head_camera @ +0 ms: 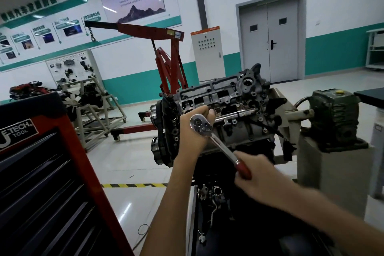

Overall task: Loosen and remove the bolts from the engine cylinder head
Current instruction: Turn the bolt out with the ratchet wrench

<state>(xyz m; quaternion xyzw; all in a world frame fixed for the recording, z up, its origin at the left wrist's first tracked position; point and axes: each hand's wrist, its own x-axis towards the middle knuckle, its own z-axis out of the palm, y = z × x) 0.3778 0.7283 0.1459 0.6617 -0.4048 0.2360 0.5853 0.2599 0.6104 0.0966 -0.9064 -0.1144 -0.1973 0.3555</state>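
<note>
1. A red and black tool cabinet [41, 172] fills the lower left. The frame's left and bottom edges cut it off, so its drawers cannot be fully counted.
2. Two bare forearms come in from the bottom edge, and two hands are at work on one ratchet wrench [209, 135].
3. The right hand [257, 174] has its fingers wrapped tight around the wrench's red grip. The hand is blurred, and most of the grip is buried in the fist.
4. The left hand [193, 129] is curled around the underside of the wrench's chrome head, steadying it. The fingertips are tucked out of sight, and the hand hides any socket or bolt beneath the head.
5. One cylinder head [228, 97] lies directly beyond the left hand, tilted on top of the engine and mounted on a stand. Its face shows many dark holes and small fittings. At this size I cannot tell or count which ones hold bolts.
6. To the right of the engine, one green gearbox [334, 116] with a yellow cap stands on a grey pedestal.
7. Behind the engine stands one red engine crane [166, 58], its chain hanging from the boom.
8. Against the far wall are one pale control cabinet [207, 52] and one grey double door [270, 33] with two small windows. The wall lettering is too blurred to read.
</note>
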